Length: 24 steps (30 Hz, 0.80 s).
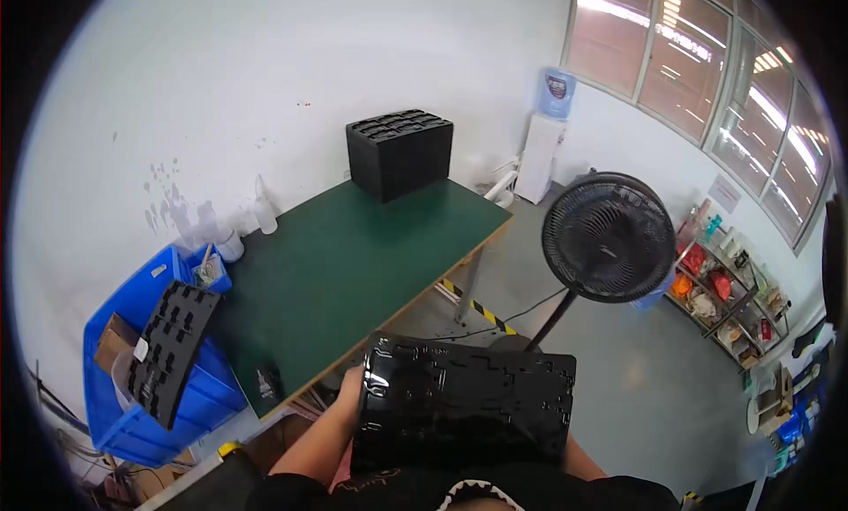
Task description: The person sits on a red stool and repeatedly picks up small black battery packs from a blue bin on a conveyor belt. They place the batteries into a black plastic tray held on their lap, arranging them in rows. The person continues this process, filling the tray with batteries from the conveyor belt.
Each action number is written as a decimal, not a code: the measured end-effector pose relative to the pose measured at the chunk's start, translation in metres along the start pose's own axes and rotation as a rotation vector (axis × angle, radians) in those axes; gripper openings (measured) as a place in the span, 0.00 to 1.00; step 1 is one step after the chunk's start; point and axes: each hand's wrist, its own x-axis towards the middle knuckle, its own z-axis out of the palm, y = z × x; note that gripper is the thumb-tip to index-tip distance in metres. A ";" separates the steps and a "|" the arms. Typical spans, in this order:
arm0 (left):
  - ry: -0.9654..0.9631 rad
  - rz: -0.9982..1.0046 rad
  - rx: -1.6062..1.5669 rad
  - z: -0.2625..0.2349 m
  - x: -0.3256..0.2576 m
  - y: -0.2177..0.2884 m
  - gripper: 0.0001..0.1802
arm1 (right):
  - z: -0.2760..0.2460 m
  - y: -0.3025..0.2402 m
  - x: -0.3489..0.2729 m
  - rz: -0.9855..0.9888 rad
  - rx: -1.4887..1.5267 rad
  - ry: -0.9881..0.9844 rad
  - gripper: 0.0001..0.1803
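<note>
A glossy black moulded plastic tray [468,396] with raised ridges and slots is held up close in front of my body. My left hand [352,389] grips its left edge, with the fingers going out of sight behind it. My right forearm [581,459] runs up to the tray's lower right side, where the tray hides the hand and its fingers. Ahead, a black block-like stack of similar trays [402,153] stands at the far end of the green-topped table [327,264]. Another black tray [173,350] leans on a blue bin at the left.
The blue bin [110,361] holds cardboard and other items; a small blue box [208,271] and white bottle [265,212] are beside it. A black pedestal fan [609,237] stands right of the table. Farther off are a water dispenser [539,158] and a loaded shelf rack [733,290].
</note>
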 end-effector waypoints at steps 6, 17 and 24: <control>0.163 0.068 0.049 -0.070 0.079 0.081 0.16 | 0.060 -0.024 0.096 -0.029 -0.003 -0.146 0.22; 0.354 0.003 0.302 -0.107 0.230 0.140 0.18 | 0.087 -0.066 0.293 -0.285 -0.130 -0.432 0.22; 0.605 0.060 1.344 -0.168 0.269 0.184 0.19 | 0.105 -0.088 0.408 -0.061 0.321 -0.821 0.23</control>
